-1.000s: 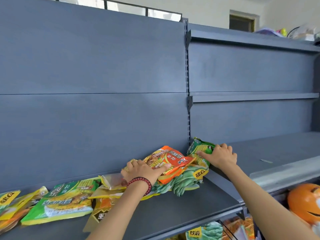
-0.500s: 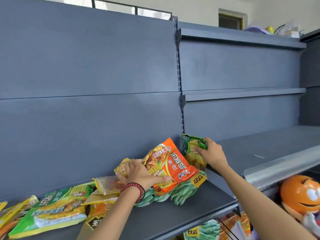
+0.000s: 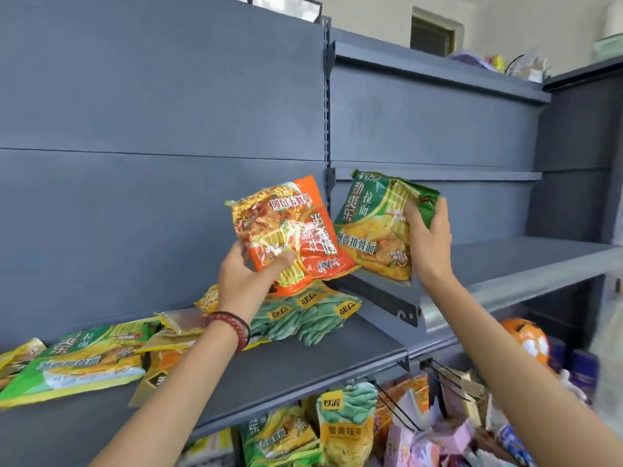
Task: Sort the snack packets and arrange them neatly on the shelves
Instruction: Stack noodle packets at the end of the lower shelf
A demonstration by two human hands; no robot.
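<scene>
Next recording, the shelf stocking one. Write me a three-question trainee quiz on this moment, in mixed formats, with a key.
1. True or false: the left hand is empty.
2. Which packet does the right hand grip? A) the green packet B) a blue packet C) none
3. Fill in: the teal packets lie on the shelf, ___ the orange packet that is held up.

Key: 1 false, it holds the orange packet; 2 A; 3 below.
</scene>
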